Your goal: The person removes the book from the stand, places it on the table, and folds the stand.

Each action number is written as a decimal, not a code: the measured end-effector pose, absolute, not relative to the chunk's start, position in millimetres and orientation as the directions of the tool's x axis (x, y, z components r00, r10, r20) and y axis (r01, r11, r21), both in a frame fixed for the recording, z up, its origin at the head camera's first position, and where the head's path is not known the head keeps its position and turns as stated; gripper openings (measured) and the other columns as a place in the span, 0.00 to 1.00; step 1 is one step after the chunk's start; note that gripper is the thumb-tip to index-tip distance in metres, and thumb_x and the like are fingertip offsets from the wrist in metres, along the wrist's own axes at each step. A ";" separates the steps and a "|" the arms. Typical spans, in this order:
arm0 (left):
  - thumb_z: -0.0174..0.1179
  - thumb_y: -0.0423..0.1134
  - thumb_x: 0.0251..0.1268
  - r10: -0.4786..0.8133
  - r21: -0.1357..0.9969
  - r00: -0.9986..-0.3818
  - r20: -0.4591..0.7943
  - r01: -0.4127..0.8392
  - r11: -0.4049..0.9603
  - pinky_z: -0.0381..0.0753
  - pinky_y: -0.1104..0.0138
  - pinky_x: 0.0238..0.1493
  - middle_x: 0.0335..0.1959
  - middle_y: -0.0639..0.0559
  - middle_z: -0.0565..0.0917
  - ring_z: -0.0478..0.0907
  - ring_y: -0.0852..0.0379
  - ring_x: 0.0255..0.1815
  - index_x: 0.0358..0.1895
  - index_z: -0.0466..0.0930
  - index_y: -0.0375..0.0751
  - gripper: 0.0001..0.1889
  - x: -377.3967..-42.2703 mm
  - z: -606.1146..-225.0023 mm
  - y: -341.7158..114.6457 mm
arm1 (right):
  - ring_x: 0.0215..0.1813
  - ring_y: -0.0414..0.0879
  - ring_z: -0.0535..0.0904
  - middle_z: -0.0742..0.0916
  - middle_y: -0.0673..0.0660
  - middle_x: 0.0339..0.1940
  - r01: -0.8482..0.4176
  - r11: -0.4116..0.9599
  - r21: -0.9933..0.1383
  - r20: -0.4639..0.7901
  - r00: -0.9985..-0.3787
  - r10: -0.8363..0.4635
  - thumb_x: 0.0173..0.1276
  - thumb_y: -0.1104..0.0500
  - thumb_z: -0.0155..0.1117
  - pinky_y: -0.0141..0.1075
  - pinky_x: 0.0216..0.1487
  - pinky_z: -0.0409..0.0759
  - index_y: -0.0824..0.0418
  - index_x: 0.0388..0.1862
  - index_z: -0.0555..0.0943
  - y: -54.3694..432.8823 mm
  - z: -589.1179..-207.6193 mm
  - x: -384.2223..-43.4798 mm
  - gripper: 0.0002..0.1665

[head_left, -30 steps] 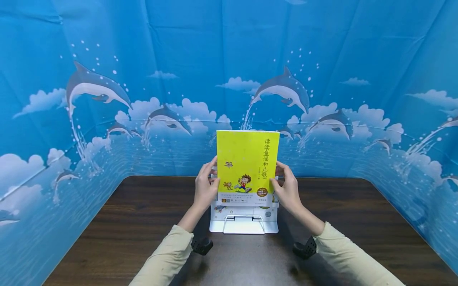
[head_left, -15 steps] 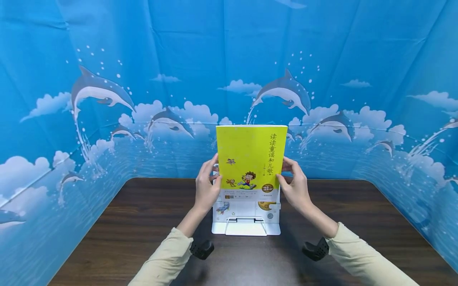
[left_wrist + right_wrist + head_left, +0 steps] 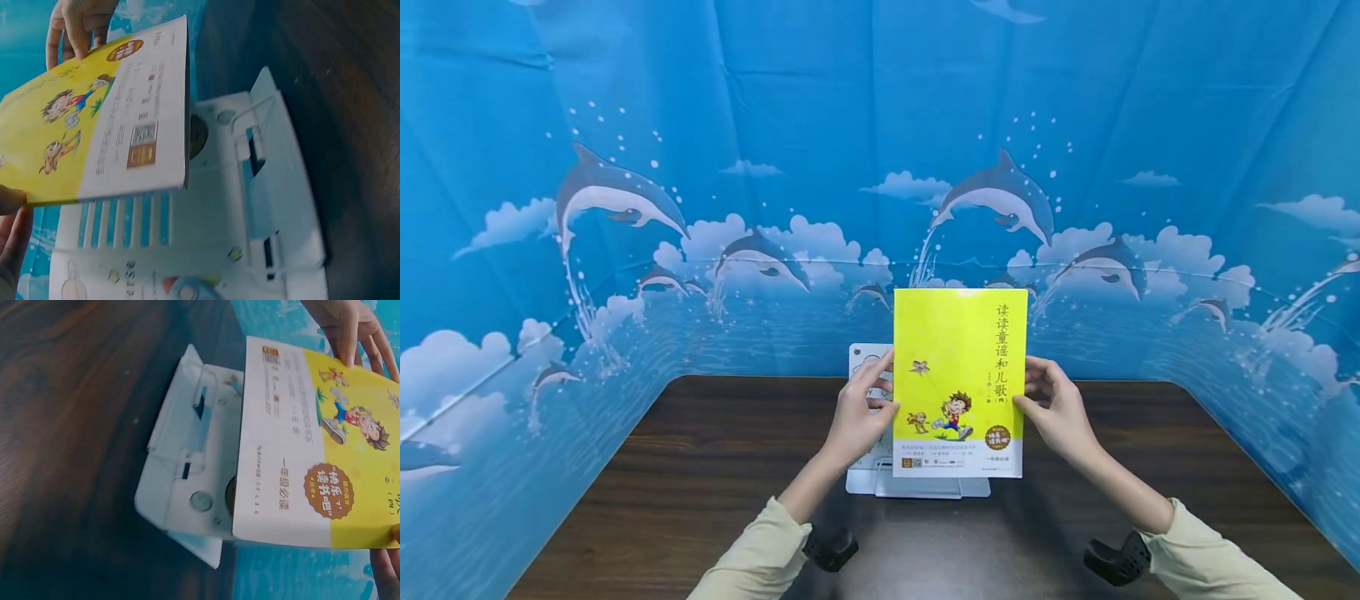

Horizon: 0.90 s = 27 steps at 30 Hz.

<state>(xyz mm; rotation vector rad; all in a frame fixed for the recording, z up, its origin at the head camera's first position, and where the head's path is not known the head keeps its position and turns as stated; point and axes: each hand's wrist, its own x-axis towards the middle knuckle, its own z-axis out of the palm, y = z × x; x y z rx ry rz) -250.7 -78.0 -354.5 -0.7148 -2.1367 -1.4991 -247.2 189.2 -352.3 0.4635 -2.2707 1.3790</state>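
Bright yellow and white paperback book [image 3: 951, 333] held up before a white slotted book stand [image 3: 859, 483]

The left hand [image 3: 863, 412] pinches one side edge of the book, thumb on the front cover and fingers behind; the right hand [image 3: 1062, 417] grips the opposite edge in the same way; the book is upright between them, front cover towards the head camera. The stand has a flat ledge and a thin bent-wire clip [image 3: 235, 131] at its front; the book is outside that clip, held clear of the ledge and set towards the right, so a strip of the stand's left side shows past it.

Dark brown wood-grain tabletop [image 3: 715, 467] spreads widely to both sides of the stand; its far edge meets a blue dolphin-printed fabric backdrop [image 3: 775, 125]; in the wrist views a gap opens between the book's lower edge and the ledge.

The left wrist view reveals a row of long slots in the stand's back panel and a blue rocket print [image 3: 190, 290], both hidden by the book from the head; the right wrist view gives the round brown emblem [image 3: 329, 490] on the cover at close range; only the head view takes in the whole front cover; there, a black wrist-worn device [image 3: 831, 548] hangs below the left forearm, and another black device [image 3: 1117, 560] below the right.
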 end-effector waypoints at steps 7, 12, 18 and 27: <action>0.59 0.19 0.49 0.191 0.785 -0.819 0.541 0.574 0.234 0.80 0.71 0.36 0.50 0.45 0.72 0.75 0.53 0.40 0.66 0.62 0.39 0.36 -242.7 -368.4 -61.8 | 0.36 0.37 0.73 0.76 0.61 0.38 -0.504 0.479 -0.718 0.536 -0.840 -0.082 0.53 0.78 0.60 0.21 0.36 0.73 0.73 0.57 0.67 208.8 -365.4 -236.3 0.30; 0.58 0.15 0.47 0.210 0.815 -0.835 0.508 0.545 0.197 0.80 0.71 0.35 0.48 0.40 0.72 0.75 0.47 0.40 0.64 0.62 0.31 0.35 -228.6 -365.8 -48.1 | 0.37 0.39 0.73 0.77 0.61 0.38 -0.459 0.539 -0.706 0.508 -0.859 -0.067 0.52 0.77 0.61 0.19 0.37 0.72 0.74 0.57 0.67 221.7 -376.4 -229.4 0.31; 0.55 0.14 0.48 0.286 0.874 -0.866 0.409 0.462 0.150 0.80 0.71 0.37 0.49 0.36 0.69 0.74 0.42 0.43 0.65 0.58 0.28 0.36 -215.9 -360.8 -34.4 | 0.37 0.39 0.73 0.78 0.61 0.39 -0.375 0.592 -0.713 0.422 -0.904 -0.065 0.54 0.75 0.62 0.20 0.36 0.73 0.73 0.60 0.66 241.3 -381.9 -224.5 0.32; 0.59 0.18 0.49 0.355 0.908 -0.871 0.340 0.402 0.118 0.80 0.73 0.36 0.49 0.43 0.69 0.71 0.52 0.43 0.67 0.56 0.32 0.38 -228.1 -390.9 -3.3 | 0.40 0.51 0.74 0.77 0.64 0.43 -0.226 0.662 -0.715 0.230 -0.970 -0.083 0.57 0.71 0.60 0.26 0.35 0.76 0.76 0.62 0.61 273.2 -384.0 -221.0 0.34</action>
